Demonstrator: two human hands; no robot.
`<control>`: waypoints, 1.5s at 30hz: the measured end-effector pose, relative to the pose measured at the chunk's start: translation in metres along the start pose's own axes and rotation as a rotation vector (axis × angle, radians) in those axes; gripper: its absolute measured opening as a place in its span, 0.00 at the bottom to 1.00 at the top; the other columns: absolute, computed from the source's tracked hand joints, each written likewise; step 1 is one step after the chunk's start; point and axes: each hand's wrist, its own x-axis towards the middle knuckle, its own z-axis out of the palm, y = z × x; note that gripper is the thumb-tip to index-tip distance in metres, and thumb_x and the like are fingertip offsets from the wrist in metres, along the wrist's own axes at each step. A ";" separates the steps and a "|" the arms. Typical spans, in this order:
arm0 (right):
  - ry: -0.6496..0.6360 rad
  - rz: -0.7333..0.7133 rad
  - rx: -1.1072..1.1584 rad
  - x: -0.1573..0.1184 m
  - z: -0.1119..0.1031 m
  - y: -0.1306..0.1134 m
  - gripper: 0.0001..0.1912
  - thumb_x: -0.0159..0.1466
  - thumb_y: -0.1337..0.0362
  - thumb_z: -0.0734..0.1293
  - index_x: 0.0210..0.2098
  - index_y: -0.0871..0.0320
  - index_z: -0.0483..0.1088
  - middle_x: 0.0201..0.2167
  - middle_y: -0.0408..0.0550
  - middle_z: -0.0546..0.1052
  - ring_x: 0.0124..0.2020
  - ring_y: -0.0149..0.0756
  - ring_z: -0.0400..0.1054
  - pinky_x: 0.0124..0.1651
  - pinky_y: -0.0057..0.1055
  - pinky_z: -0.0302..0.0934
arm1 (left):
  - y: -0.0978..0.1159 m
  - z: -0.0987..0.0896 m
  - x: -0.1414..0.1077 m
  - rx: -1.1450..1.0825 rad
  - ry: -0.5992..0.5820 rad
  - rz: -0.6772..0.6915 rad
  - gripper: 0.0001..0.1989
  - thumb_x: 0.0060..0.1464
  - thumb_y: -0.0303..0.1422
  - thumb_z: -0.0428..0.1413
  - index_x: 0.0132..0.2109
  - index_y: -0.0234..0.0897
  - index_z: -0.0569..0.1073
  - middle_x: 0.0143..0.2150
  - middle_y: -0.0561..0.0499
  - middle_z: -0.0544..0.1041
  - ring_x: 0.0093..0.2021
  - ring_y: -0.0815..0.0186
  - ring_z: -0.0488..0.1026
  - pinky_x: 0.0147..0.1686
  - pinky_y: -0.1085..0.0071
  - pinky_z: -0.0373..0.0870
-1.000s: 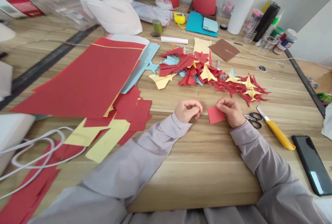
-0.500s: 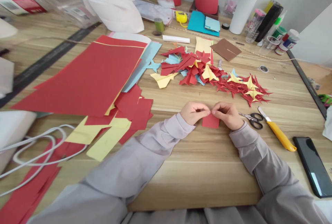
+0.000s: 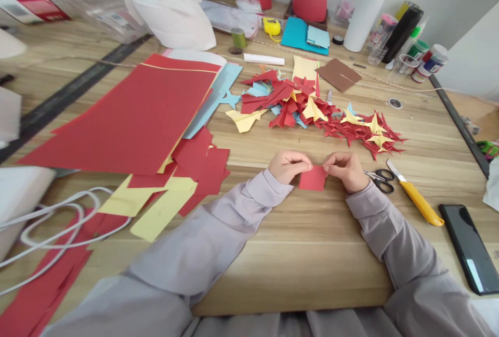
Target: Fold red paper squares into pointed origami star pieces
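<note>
A small square of red paper (image 3: pixel 312 178) lies low over the wooden table, held along its top edge. My left hand (image 3: pixel 289 166) pinches its upper left corner between thumb and fingers. My right hand (image 3: pixel 346 170) pinches the upper right corner the same way. Both grey sleeves reach in from the bottom of the view. Just right of my right hand lie black-handled scissors (image 3: pixel 380 181), close but apart from it. Part of the square's top edge is hidden behind my fingertips.
A heap of folded red, yellow and blue paper shapes (image 3: pixel 312 108) lies ahead of my hands. Large red paper sheets (image 3: pixel 128 118) cover the left. A yellow craft knife (image 3: pixel 415 196) and a black phone (image 3: pixel 470 248) lie right. A paper towel roll (image 3: pixel 364 14) stands at the back.
The red square was first held by my right hand alone, then both hands met at its top edge. It now sits between them, and my hands have moved slightly apart.
</note>
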 end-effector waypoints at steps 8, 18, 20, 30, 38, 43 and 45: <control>0.082 -0.033 0.090 0.002 -0.008 0.008 0.02 0.46 0.67 0.70 0.20 0.59 0.74 0.16 0.42 0.74 0.19 0.29 0.66 0.27 0.28 0.60 | -0.001 -0.004 0.001 -0.085 0.093 -0.058 0.05 0.34 0.29 0.58 0.18 0.33 0.72 0.16 0.55 0.68 0.18 0.73 0.62 0.19 0.75 0.57; 0.084 -0.043 0.007 0.001 0.002 0.000 0.10 0.52 0.57 0.70 0.22 0.58 0.72 0.20 0.42 0.74 0.24 0.29 0.66 0.32 0.28 0.62 | -0.003 -0.004 -0.001 0.052 0.090 0.026 0.08 0.39 0.34 0.58 0.21 0.33 0.72 0.18 0.54 0.70 0.21 0.72 0.64 0.23 0.75 0.60; 0.108 -0.032 0.001 0.000 0.003 -0.001 0.12 0.50 0.56 0.71 0.22 0.58 0.71 0.20 0.42 0.73 0.23 0.28 0.64 0.30 0.28 0.61 | -0.005 -0.003 -0.001 0.093 0.050 0.036 0.08 0.40 0.34 0.57 0.22 0.32 0.72 0.19 0.53 0.70 0.21 0.72 0.64 0.22 0.74 0.60; -0.061 -0.052 -0.190 -0.002 0.004 0.001 0.11 0.54 0.58 0.69 0.24 0.61 0.71 0.20 0.43 0.72 0.22 0.27 0.62 0.26 0.26 0.57 | -0.006 -0.001 -0.003 0.351 -0.105 0.164 0.09 0.45 0.31 0.53 0.24 0.31 0.73 0.20 0.51 0.72 0.22 0.71 0.66 0.23 0.75 0.61; -0.068 -0.067 -0.223 -0.002 0.006 0.004 0.12 0.56 0.57 0.67 0.27 0.61 0.70 0.21 0.42 0.70 0.22 0.27 0.60 0.26 0.25 0.56 | -0.008 0.000 -0.004 0.437 -0.094 0.224 0.09 0.47 0.32 0.52 0.25 0.32 0.72 0.20 0.52 0.70 0.22 0.72 0.64 0.23 0.76 0.60; -0.058 -0.091 -0.224 -0.001 0.007 0.003 0.13 0.57 0.55 0.67 0.27 0.60 0.68 0.22 0.41 0.69 0.23 0.27 0.59 0.27 0.26 0.55 | -0.004 0.000 -0.003 0.430 -0.145 0.262 0.11 0.48 0.31 0.51 0.20 0.33 0.69 0.19 0.54 0.67 0.22 0.72 0.62 0.24 0.76 0.59; -0.073 -0.091 -0.229 -0.001 0.007 0.002 0.13 0.57 0.55 0.67 0.27 0.60 0.68 0.22 0.41 0.68 0.23 0.27 0.59 0.27 0.25 0.55 | -0.003 0.000 -0.002 0.416 -0.153 0.268 0.13 0.48 0.31 0.50 0.18 0.34 0.68 0.18 0.54 0.65 0.21 0.73 0.61 0.23 0.76 0.58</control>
